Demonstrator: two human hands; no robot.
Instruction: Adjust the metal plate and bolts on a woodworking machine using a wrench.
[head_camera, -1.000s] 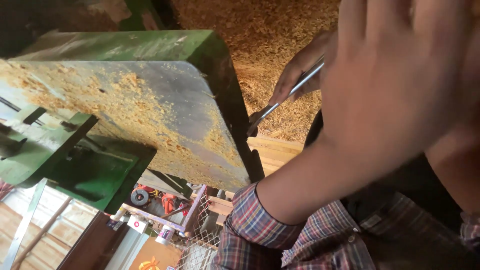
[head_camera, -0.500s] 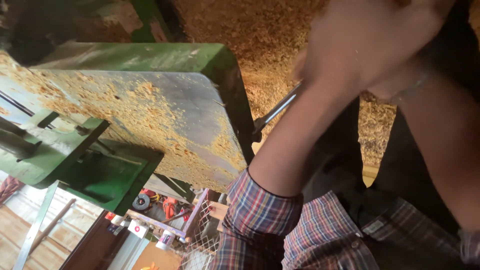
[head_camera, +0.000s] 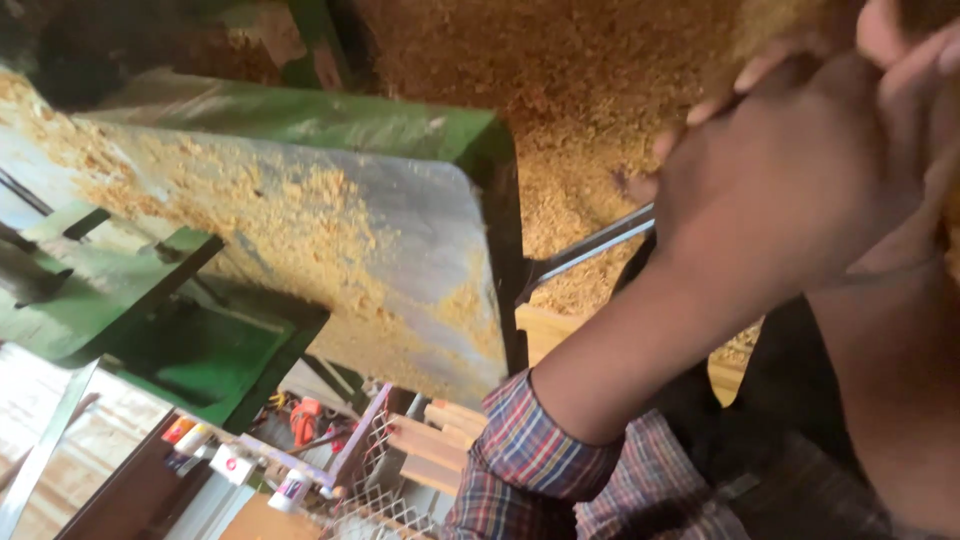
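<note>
Two arms crowd the right half of the view; the machine fills the left. Far left: green machine body (head_camera: 150, 320), tilted in frame, with a grey steel counter (head_camera: 400, 230) on top, dusted with pale sawdust (head_camera: 290, 200) in a thick band. Below it, a clutter of small coloured items and wire mesh (head_camera: 375, 490), blurred. Behind and right of the counter, a deep bed of wood shavings (head_camera: 560, 110) covers the floor.

From the counter's right edge a thin metal rod (head_camera: 590, 245) runs up and right, slanted, its far end disappearing behind the left hand (head_camera: 770, 170).

Left forearm rises diagonally from a rolled plaid sleeve (head_camera: 545, 460) at bottom centre toward upper right, wrist straight, back of the hand facing the camera. Fingers curl away from view over the rod's end; the grip looks closed on it, though the contact itself is hidden.

Far right: right hand (head_camera: 900, 50) sits close against the left, partly cut by the frame edge, forearm dropping down the right margin. Its grip: cannot tell.
</note>
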